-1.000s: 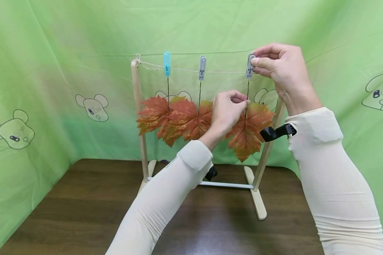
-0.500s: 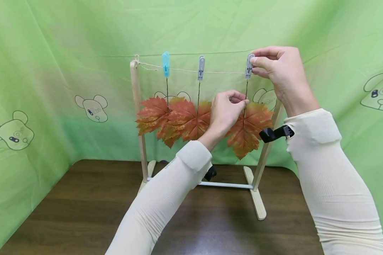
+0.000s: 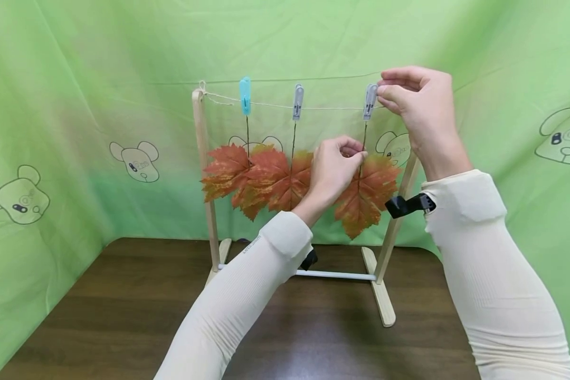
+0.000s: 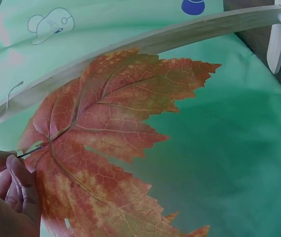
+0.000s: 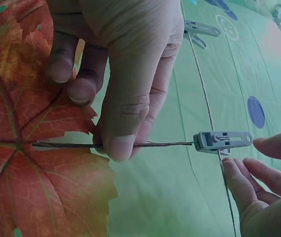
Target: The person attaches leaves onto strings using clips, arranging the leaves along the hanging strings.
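My left hand point(image 3: 334, 166) pinches the thin brown stem point(image 5: 167, 144) of the rightmost artificial maple leaf point(image 3: 363, 198) between thumb and fingertips, just above the orange-red blade. A grey clothespin point(image 3: 370, 103) clips the top of this stem to the string point(image 5: 225, 182). At the clothespin's handle end is my right hand point(image 3: 425, 105); in the right wrist view its thumb and fingers are spread apart, thumb tip right by the handle end and fingertips by the string. Farther left, a second grey clothespin point(image 3: 297, 103) and a blue clothespin point(image 3: 245, 96) hold two more leaves, partly overlapping.
The string runs between the posts of a wooden stand, tied at the left post point(image 3: 201, 148); the right post point(image 3: 401, 200) is partly behind my right wrist. A white crossbar point(image 3: 337, 274) joins the feet on the brown table point(image 3: 100, 316). Green cloth point(image 3: 285, 37) hangs behind.
My right thumb and fingers have loosened off the grey clothespin and shifted slightly right. The clothespin now leans a little and sits slightly lower. My left hand keeps its pinch on the stem.
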`<act>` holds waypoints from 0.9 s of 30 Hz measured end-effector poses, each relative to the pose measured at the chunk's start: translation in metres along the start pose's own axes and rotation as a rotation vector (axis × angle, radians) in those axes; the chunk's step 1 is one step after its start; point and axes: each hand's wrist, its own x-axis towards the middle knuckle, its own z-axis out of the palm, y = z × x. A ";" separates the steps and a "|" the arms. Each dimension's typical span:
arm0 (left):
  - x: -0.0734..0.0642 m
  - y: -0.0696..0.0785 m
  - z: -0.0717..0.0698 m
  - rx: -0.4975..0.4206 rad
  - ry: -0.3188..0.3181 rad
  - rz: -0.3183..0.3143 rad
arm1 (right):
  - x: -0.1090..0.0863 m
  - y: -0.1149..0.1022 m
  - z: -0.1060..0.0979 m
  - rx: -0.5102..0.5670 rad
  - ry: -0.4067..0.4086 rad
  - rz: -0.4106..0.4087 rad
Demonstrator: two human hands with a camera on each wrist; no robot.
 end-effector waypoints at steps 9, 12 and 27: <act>-0.006 -0.004 -0.004 -0.022 -0.015 0.036 | -0.015 0.009 -0.007 0.052 0.027 -0.082; -0.009 -0.006 -0.007 -0.018 -0.012 0.072 | -0.021 0.013 -0.009 0.067 0.036 -0.139; -0.041 -0.021 -0.049 -0.041 0.021 0.231 | -0.059 0.037 -0.018 -0.170 0.050 -0.310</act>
